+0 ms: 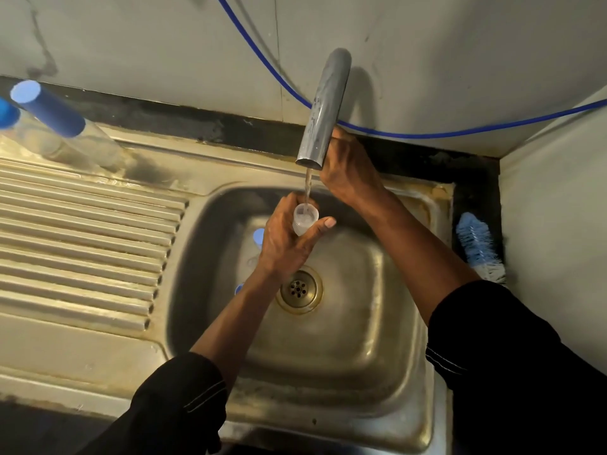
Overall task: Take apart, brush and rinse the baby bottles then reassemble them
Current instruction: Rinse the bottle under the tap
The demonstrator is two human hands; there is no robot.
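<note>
My left hand [282, 241] grips a small clear plastic bottle part [304, 221], open end up, under the water running from the metal tap spout [323, 110]. Water pools inside the part. My right hand [348, 165] reaches behind the spout; its fingers are hidden there. Blue-and-clear bottle pieces [259, 236] lie in the sink basin, mostly hidden behind my left hand and forearm. Two clear bottles with blue caps [49, 108] stand at the far left on the drainboard.
The steel sink [377, 323] has a drain [299, 288] in its middle and a ribbed drainboard [82, 251] on the left. A blue-and-white bottle brush [478, 246] lies on the sink's right ledge. A blue hose [394, 129] runs along the wall.
</note>
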